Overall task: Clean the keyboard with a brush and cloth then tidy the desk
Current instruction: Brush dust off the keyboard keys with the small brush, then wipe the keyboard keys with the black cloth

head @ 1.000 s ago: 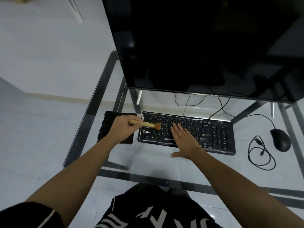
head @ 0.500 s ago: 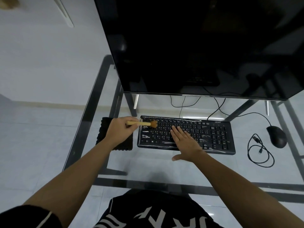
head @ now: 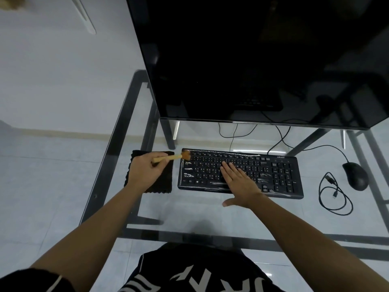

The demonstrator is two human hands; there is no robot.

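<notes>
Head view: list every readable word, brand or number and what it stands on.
"Q W E", "A S D", "Z X C": key legends on the keyboard; other keys too small.
Brand mark at its far right corner: blurred.
Large white letters on the shorts: upside down, cut off.

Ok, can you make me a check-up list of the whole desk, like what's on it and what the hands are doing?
Surface: glass desk on a dark frame, see-through to the floor.
Job's things: black keyboard with shiny film on it; brush, bristles at its far-left corner; black cloth left of the keyboard, partly hidden by a hand.
Clutter: black mouse at right.
Hands: left hand grips the brush handle; right hand lies flat on the keys.
Cables: loose coiled cable beside the mouse; wires run back under the monitor.
Surroundings: big dark monitor, pale tiled floor, white wall.
</notes>
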